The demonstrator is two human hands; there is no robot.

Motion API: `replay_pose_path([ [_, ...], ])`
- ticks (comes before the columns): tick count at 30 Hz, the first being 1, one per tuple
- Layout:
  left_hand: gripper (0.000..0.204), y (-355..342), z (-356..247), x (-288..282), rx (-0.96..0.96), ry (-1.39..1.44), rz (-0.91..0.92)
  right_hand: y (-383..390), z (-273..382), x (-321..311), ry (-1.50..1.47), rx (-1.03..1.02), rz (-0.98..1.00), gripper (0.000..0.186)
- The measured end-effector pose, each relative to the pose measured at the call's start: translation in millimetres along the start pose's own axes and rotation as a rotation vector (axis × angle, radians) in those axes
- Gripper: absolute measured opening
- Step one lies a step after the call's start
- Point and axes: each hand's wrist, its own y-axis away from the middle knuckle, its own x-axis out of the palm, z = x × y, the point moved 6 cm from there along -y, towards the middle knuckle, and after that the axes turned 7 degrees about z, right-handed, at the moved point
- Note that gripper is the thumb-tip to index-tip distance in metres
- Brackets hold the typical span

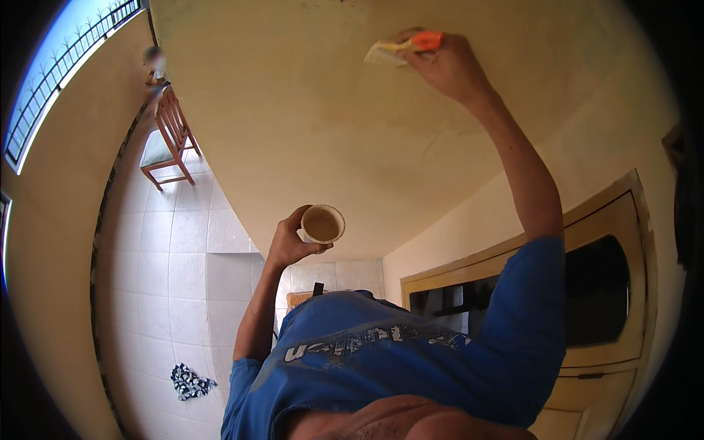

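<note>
My right hand (pixel 449 67) is raised high and closed around a paintbrush (pixel 411 45) with an orange handle end and pale bristles. The bristles point left and are at the tan wall (pixel 315 88); whether they touch it I cannot tell. Around and below the brush the wall has darker, uneven patches. Lower down, in front of my body, my left hand (pixel 290 238) grips a small round cup (pixel 323 224) by its side. The cup is held with its mouth facing up, and pale brownish liquid shows inside.
A wooden chair (pixel 170 139) with a light seat stands on the tiled floor (pixel 187 293) at left, and a person (pixel 155 66) is beyond it. A black-and-white cloth (pixel 192 382) lies on the tiles. At right is a yellowish door (pixel 587 367) with dark glass panels.
</note>
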Motion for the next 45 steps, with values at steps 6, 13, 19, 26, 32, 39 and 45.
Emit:
replay_pose_path([
  [6, 0.087, -0.6, -2.4, 0.2, 0.006, 0.009, 0.017, -28.9, 63.0, -89.0, 0.337, -0.261, -0.233, 0.021],
  [13, 0.086, -0.8, -2.5, -2.4, 0.006, 0.009, 0.030, -39.6, 78.5, -137.3, 0.496, -0.687, -0.722, 0.020],
  [19, 0.086, -1.5, -3.9, -1.9, 0.021, 0.014, 0.039, -15.0, 44.0, -72.4, 0.708, -0.544, -0.453, 0.026],
  [26, 0.085, -3.4, 4.9, -1.0, 0.010, 0.023, 0.031, 69.3, 35.8, 33.7, 0.533, -0.413, -0.215, 0.040],
  [32, 0.086, -1.9, 8.0, 0.0, 0.025, -0.009, 0.028, 113.5, 11.3, 100.0, -0.069, -0.026, 0.104, 0.026],
  [39, 0.087, 0.2, 15.2, 1.3, -0.004, 0.004, 0.038, 70.4, -11.4, 105.2, -0.072, 0.015, 0.087, 0.025],
  [45, 0.087, -0.9, 17.2, 3.4, -0.009, 0.008, 0.042, 37.7, 6.4, 43.5, 0.023, 0.128, 0.013, 0.024],
])
